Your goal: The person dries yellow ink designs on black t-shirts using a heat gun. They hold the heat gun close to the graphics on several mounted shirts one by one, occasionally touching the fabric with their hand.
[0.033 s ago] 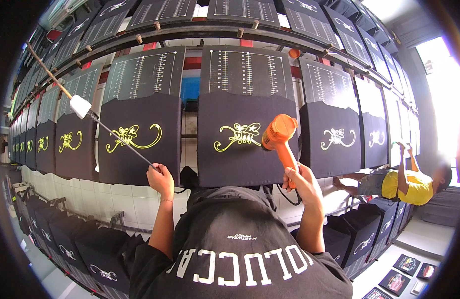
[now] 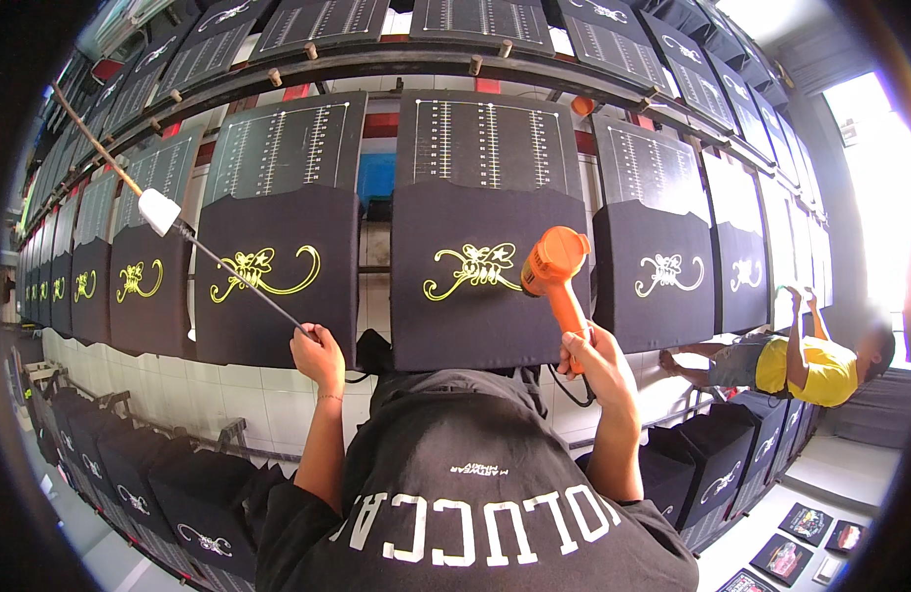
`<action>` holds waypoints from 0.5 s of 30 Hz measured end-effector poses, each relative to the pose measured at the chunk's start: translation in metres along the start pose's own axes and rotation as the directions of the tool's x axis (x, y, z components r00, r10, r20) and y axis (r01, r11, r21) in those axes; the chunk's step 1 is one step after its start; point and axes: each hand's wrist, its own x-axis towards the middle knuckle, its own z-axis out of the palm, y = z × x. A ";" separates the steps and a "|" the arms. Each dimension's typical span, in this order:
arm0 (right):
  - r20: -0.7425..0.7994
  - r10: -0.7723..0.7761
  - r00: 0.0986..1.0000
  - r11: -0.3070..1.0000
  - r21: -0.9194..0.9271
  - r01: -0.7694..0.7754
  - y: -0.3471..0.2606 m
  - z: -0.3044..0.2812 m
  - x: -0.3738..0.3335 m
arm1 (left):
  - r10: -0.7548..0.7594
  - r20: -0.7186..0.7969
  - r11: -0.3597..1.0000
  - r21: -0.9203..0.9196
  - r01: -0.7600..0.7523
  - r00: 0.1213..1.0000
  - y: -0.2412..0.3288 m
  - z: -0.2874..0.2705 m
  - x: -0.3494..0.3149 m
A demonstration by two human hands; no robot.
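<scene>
My right hand is closed around the handle of an orange heat gun. The gun's nozzle points left over the yellow line print on a black T-shirt, which is stretched on a dark board in front of me. My left hand grips a taut black cord. That cord slants up to the left to a white block, from which a tan line runs on upward. Behind the cord lies another black T-shirt with a yellow print. A black cable loops below my right hand.
Boards with black shirts run in rows left and right; the shirt on the right has a pale print. A dark rail with wooden pegs crosses behind. More shirts stand behind me. At right, a person in yellow works at the row.
The heat gun's nozzle has shifted very slightly to the right. My left hand and the cord look the same.
</scene>
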 end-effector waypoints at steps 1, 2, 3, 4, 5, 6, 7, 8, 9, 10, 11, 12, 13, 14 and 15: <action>-0.001 -0.005 1.000 1.000 -0.006 0.005 0.000 -0.001 -0.001 | 0.005 -0.025 1.000 -0.005 -0.005 1.000 0.001 0.000 0.000; -0.001 -0.010 1.000 1.000 -0.012 0.010 0.000 -0.001 -0.001 | 0.009 -0.050 1.000 -0.009 -0.010 0.999 0.002 0.000 0.000; -0.012 -0.006 1.000 1.000 -0.010 0.006 0.000 -0.003 -0.001 | 0.014 -0.075 1.000 -0.015 -0.015 0.997 0.003 0.001 0.000; -0.022 -0.002 1.000 1.000 -0.009 0.002 0.001 -0.005 -0.002 | 0.005 -0.050 1.000 -0.018 -0.006 0.999 0.003 0.001 0.000; -0.032 0.001 0.999 1.000 -0.007 -0.002 0.001 -0.007 -0.002 | -0.004 -0.024 1.000 -0.021 0.004 1.000 0.002 0.000 0.000; -0.039 -0.004 0.999 1.000 -0.005 0.004 0.000 -0.008 -0.002 | -0.014 0.000 1.000 -0.023 0.014 1.000 0.002 -0.001 0.000; -0.045 -0.010 0.999 1.000 -0.003 0.010 -0.001 -0.009 -0.003 | -0.018 0.014 0.999 -0.027 0.018 1.000 0.001 -0.001 0.000; -0.051 -0.016 0.999 1.000 -0.001 0.016 -0.001 -0.010 -0.004 | -0.022 0.027 0.999 -0.031 0.023 0.999 0.000 -0.002 0.001; -0.059 -0.019 0.998 1.000 -0.007 0.018 -0.001 -0.011 -0.004 | -0.027 0.039 0.999 -0.036 0.028 0.999 0.000 -0.001 0.001; -0.067 -0.022 0.998 1.000 -0.014 0.021 0.000 -0.013 -0.004 | -0.025 0.029 0.999 -0.033 0.026 0.999 0.000 -0.001 0.001; -0.075 -0.025 0.997 1.000 -0.020 0.024 0.002 -0.014 -0.004 | -0.023 0.019 0.999 -0.031 0.023 1.000 0.000 0.000 0.001; -0.081 -0.027 0.996 0.999 -0.028 0.025 0.002 -0.015 -0.004 | -0.023 0.009 0.999 -0.028 0.023 1.000 0.000 0.001 0.001; -0.074 -0.023 0.997 1.000 -0.008 0.023 0.001 -0.018 -0.004 | -0.023 0.005 1.000 -0.021 0.023 1.000 -0.001 0.001 0.000; -0.067 -0.019 0.998 1.000 0.011 0.020 0.000 -0.022 -0.004 | -0.023 0.001 1.000 -0.014 0.023 1.000 -0.001 0.002 0.000; -0.060 -0.016 0.998 0.999 0.033 0.018 0.000 -0.024 -0.003 | -0.021 -0.004 1.000 -0.007 0.021 1.000 -0.001 0.002 0.000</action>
